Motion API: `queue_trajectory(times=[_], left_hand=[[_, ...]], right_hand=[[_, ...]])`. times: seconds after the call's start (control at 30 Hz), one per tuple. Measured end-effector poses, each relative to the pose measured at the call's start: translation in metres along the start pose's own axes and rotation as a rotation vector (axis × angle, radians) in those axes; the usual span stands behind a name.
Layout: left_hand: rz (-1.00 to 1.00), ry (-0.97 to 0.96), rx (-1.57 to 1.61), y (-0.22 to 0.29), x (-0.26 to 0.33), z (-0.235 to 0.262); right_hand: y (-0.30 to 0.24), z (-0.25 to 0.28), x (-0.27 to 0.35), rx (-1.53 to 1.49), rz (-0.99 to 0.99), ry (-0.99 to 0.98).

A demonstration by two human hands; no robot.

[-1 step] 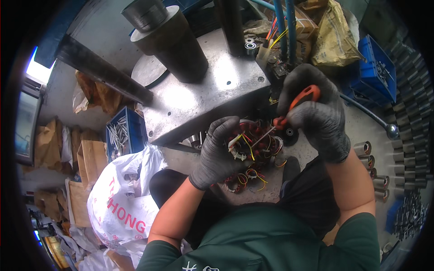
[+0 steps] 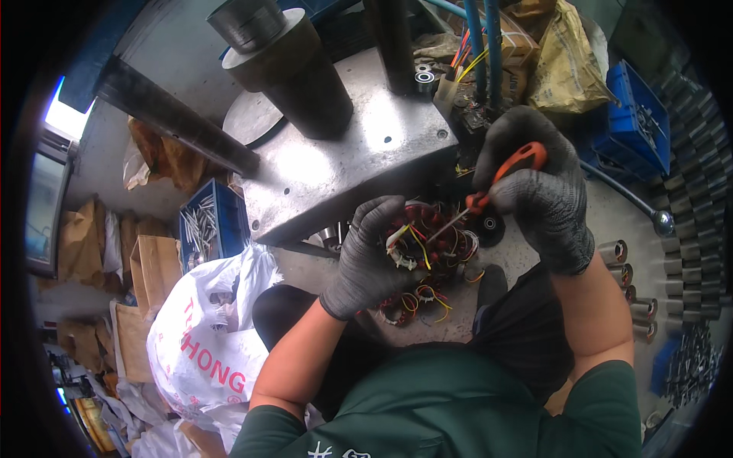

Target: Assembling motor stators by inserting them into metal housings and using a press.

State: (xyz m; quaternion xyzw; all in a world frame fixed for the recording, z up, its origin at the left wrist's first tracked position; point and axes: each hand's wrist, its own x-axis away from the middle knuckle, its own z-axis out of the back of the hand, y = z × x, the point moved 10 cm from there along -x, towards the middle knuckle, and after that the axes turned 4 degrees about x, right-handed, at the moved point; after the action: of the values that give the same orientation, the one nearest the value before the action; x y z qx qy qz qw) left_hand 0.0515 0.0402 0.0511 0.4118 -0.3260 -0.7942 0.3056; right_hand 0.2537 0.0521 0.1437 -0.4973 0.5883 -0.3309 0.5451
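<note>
Gripping the near side of a wire-wound ring [image 2: 405,256], the gloved left hand [image 2: 368,256] is curled, with the ring just beyond its fingertips to the right. The orange-handled tool [image 2: 478,202] extends from the gloved right hand [image 2: 540,187], its long axis slanting down and leftward; the thin shaft points toward the ring. The right hand is closed, pinching the tool's handle between thumb and fingers.
</note>
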Motion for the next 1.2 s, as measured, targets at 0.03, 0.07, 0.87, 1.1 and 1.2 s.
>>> queue_trajectory(times=[0.03, 0.07, 0.87, 1.1, 1.2], left_hand=[[0.005, 0.005, -0.003, -0.001, 0.0, 0.001], [0.034, 0.007, 0.026, -0.005, -0.001, 0.001], [0.022, -0.111, 0.04, 0.002, 0.001, -0.009], [0.21, -0.08, 0.282, -0.022, 0.003, -0.01], [0.319, -0.082, 0.375, -0.027, 0.006, -0.009]], right_hand=[[0.005, 0.008, -0.001, -0.084, -0.07, 0.039], [0.007, 0.011, -0.002, -0.043, -0.08, 0.032], [0.052, 0.013, -0.014, -0.455, -0.329, -0.058], [0.046, 0.033, -0.015, -0.041, -0.247, 0.131], [0.041, 0.031, -0.014, 0.087, -0.202, 0.18]])
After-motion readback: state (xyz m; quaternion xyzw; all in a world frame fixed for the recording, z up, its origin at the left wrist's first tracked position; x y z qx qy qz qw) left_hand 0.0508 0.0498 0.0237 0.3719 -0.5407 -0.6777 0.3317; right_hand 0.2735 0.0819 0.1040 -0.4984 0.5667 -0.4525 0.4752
